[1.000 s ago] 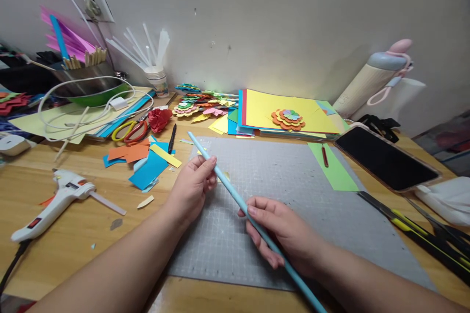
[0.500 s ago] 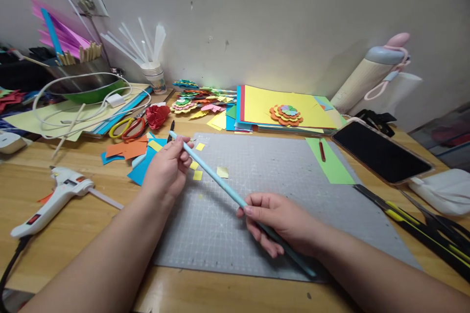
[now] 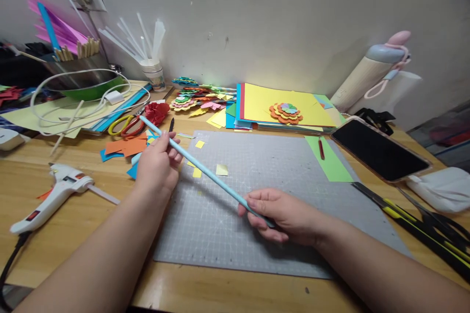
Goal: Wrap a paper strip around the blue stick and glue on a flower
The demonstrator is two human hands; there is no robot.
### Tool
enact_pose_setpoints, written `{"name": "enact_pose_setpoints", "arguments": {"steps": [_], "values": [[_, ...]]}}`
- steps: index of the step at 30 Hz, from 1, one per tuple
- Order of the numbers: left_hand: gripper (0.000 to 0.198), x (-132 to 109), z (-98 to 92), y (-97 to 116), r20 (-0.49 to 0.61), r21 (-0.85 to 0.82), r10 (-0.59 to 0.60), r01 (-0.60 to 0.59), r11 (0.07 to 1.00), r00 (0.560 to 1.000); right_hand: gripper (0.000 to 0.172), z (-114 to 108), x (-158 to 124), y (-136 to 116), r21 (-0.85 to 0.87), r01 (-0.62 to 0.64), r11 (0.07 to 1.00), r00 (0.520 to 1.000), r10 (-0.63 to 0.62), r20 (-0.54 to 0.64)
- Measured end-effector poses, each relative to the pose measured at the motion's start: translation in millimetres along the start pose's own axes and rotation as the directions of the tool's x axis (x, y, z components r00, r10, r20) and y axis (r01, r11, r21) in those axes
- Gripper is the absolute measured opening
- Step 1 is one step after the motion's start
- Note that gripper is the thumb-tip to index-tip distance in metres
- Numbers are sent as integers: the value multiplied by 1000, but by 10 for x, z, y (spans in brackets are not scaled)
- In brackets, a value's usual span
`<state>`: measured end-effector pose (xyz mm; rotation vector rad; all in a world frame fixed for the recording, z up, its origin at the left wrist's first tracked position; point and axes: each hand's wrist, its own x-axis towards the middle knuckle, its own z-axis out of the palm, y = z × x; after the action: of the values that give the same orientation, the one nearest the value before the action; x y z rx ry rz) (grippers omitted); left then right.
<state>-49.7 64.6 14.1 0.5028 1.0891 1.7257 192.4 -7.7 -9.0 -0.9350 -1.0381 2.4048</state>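
A thin light blue rod (image 3: 210,172), which looks like rolled or wrapped paper, slants across the view above the grey cutting mat (image 3: 271,166). My left hand (image 3: 160,160) pinches it toward its far upper-left part, and the tip sticks out beyond the fingers. Around its lower-right end my right hand (image 3: 273,212) is closed, thumb on top and fingers below. Small yellow paper pieces (image 3: 222,170) lie on the mat under the rod. Blue and orange paper scraps (image 3: 127,145) are beside my left hand, partly hidden by it.
A white glue gun (image 3: 55,195) lies at left, near scissors (image 3: 127,126) and a looped white cable (image 3: 35,107). Behind the mat are stacked coloured papers (image 3: 257,102) bearing a layered paper flower (image 3: 286,113). A phone (image 3: 380,149) and a black-yellow cutter (image 3: 407,225) are at right.
The rod has shifted up and left, with more of it now beyond my left hand and less below my right. My left hand has moved slightly left; both hands keep hold.
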Motion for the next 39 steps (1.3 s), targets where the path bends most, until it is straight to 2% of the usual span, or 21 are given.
{"name": "enact_pose_setpoints", "arguments": {"steps": [6,11,13,16,20,25,29,32,39], "values": [[19,-6,-3,15,-29,-7,-9,8,1000,1000,23,18,8,14,39,1,999,1000,-1,13],[21,-22,21,20,11,20,-38,38,999,999,26,9,11,74,72,-65,995,987,53,149],[28,-49,33,-3,39,43,-56,55,998,998,26,19,15,95,78,-48,996,985,34,167],[35,-131,56,-77,101,96,-125,115,989,987,25,48,21,102,81,-1,997,991,-10,134],[26,-212,65,-179,205,170,-233,200,965,951,18,32,29,69,113,7,994,995,-18,95],[22,-207,44,-213,232,187,-216,174,967,948,15,-18,38,52,110,-25,994,994,13,108],[22,-258,63,-238,265,232,-292,233,944,919,20,13,49,68,99,13,995,1000,-16,27],[26,-274,78,-254,246,243,-319,260,934,915,20,32,45,56,55,4,998,1000,-5,3],[29,-235,79,-245,167,197,-246,212,957,955,20,32,40,42,50,-21,999,1000,21,9]]}}
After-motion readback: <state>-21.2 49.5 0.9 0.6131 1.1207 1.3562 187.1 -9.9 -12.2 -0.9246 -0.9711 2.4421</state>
